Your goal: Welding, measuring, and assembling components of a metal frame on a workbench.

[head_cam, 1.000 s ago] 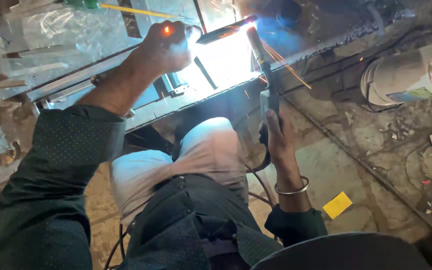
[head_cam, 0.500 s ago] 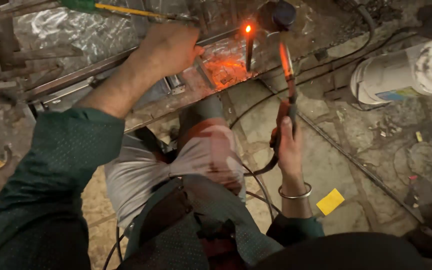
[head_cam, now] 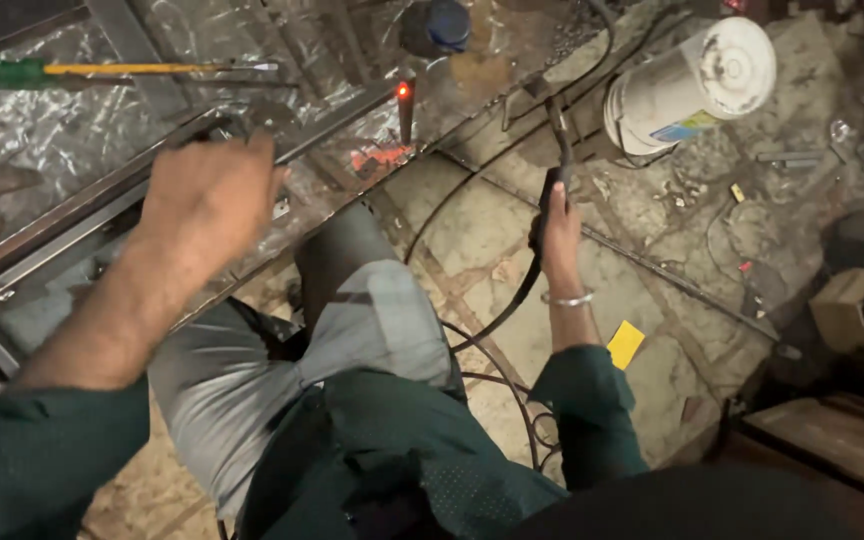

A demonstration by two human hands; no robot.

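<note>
Right hand [head_cam: 559,235] grips electrode holder [head_cam: 555,160]; left hand [head_cam: 207,195] steadies metal frame [head_cam: 72,215].

The left hand [head_cam: 210,190] rests on the metal frame [head_cam: 72,215], while the right hand [head_cam: 559,232] grips a welding holder [head_cam: 555,150].

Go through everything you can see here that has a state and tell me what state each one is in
left hand: closed, gripping the metal frame
right hand: closed around the electrode holder, held off the frame
weld spot: glowing red, no arc
white bucket: lying on its side
screwdriver: lying flat, untouched
black cable: slack, looping on the floor
</note>
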